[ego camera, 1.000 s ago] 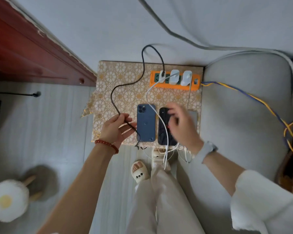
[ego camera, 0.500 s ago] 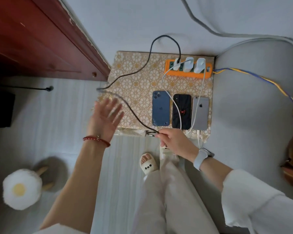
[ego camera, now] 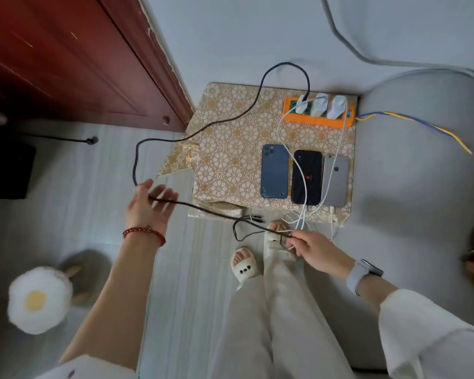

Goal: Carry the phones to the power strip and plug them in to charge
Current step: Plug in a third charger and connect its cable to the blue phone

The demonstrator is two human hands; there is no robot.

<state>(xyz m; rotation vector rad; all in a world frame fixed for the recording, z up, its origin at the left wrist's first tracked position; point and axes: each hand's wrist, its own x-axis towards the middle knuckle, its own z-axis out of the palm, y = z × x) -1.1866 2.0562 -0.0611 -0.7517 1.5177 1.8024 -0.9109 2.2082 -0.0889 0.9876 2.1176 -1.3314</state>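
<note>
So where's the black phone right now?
The black phone lies on the patterned table, in the middle of the row between the blue phone and the grey phone, just below the orange power strip.

Blue phone (ego camera: 274, 171), black phone (ego camera: 307, 177): glossy backs. Grey phone (ego camera: 335, 180): matt, metal-like. Power strip (ego camera: 318, 119): orange plastic. Black cable (ego camera: 203, 127): matt. Cloth (ego camera: 230, 149): shiny gold-patterned. Door (ego camera: 66, 58): polished red-brown wood. Sofa (ego camera: 416, 187): matt grey fabric.

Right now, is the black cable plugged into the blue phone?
No. The black cable end is pinched in the right hand, away from the blue phone.
</note>
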